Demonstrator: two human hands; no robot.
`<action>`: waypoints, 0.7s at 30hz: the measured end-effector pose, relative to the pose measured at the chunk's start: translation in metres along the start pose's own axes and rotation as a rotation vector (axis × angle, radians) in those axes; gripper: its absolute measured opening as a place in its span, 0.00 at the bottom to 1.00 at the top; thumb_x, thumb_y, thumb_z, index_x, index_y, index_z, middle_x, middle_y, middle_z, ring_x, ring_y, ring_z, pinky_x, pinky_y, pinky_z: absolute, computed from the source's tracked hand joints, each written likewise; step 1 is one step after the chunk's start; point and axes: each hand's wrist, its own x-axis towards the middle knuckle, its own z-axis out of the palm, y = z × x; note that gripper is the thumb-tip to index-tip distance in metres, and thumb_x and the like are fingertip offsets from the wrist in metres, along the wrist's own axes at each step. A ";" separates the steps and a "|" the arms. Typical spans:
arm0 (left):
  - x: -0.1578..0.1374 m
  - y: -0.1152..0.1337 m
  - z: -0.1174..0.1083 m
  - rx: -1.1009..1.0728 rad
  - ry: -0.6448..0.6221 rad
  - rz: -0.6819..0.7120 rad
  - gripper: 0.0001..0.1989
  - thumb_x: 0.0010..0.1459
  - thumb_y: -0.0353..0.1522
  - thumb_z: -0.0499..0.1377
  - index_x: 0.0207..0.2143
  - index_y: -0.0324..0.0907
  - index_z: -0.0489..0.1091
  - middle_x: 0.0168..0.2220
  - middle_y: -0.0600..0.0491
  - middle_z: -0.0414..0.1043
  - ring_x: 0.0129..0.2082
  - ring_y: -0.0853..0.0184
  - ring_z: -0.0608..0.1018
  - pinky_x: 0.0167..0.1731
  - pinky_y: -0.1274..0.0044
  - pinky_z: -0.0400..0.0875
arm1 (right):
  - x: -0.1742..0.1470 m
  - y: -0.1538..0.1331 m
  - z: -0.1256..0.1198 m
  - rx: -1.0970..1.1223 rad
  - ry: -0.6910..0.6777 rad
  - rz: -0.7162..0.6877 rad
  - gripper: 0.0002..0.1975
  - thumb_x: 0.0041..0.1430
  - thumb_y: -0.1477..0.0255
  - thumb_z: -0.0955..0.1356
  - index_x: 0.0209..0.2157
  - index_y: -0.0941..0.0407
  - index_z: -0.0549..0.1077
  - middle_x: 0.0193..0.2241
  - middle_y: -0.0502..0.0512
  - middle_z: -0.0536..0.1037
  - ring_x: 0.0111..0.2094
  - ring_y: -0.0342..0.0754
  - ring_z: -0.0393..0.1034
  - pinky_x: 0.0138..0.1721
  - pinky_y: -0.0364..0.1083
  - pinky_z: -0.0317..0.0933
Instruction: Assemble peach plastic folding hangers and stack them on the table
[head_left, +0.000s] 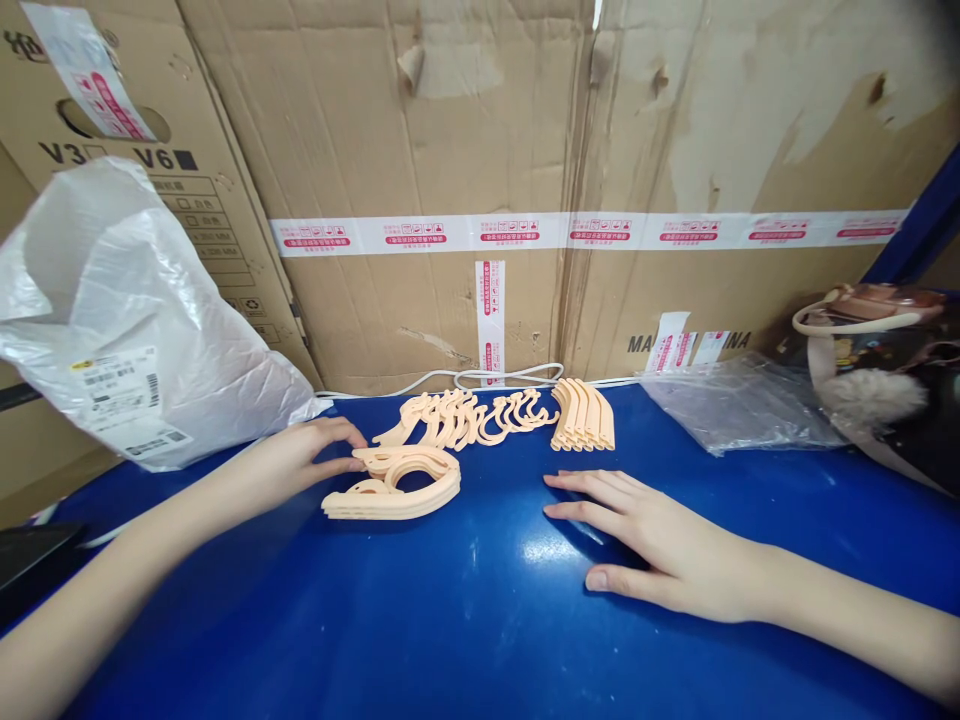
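Note:
A small stack of peach plastic folding-hanger pieces lies on the blue table, with a rounded opening at its middle. At its upper left corner, my left hand has its fingers apart and its thumb tip against the pieces. My right hand rests palm down with fingers spread, holding nothing. Beyond it stands a neat stack of curved peach hanger arms. A row of loose peach hooks and more curved arms lies behind the folded stack.
Large cardboard boxes wall off the back. A white plastic mailing bag leans at left. A white cable runs along the box foot. Clear plastic bag and a dark bag with a pompom sit at right on the blue table.

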 end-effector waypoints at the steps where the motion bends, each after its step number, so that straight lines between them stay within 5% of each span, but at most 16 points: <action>1: 0.000 0.000 0.000 0.000 0.000 0.000 0.20 0.59 0.50 0.53 0.38 0.46 0.73 0.40 0.50 0.76 0.42 0.57 0.76 0.44 0.70 0.69 | 0.000 0.000 0.000 0.001 0.001 0.000 0.27 0.63 0.55 0.62 0.60 0.51 0.62 0.64 0.59 0.57 0.62 0.56 0.52 0.60 0.57 0.51; 21: -0.003 -0.005 -0.002 0.030 0.047 -0.026 0.21 0.55 0.49 0.55 0.42 0.44 0.72 0.44 0.48 0.76 0.44 0.53 0.76 0.46 0.66 0.69 | 0.000 0.000 0.000 -0.042 -0.022 0.016 0.28 0.64 0.53 0.60 0.61 0.50 0.60 0.65 0.56 0.55 0.63 0.54 0.50 0.60 0.56 0.51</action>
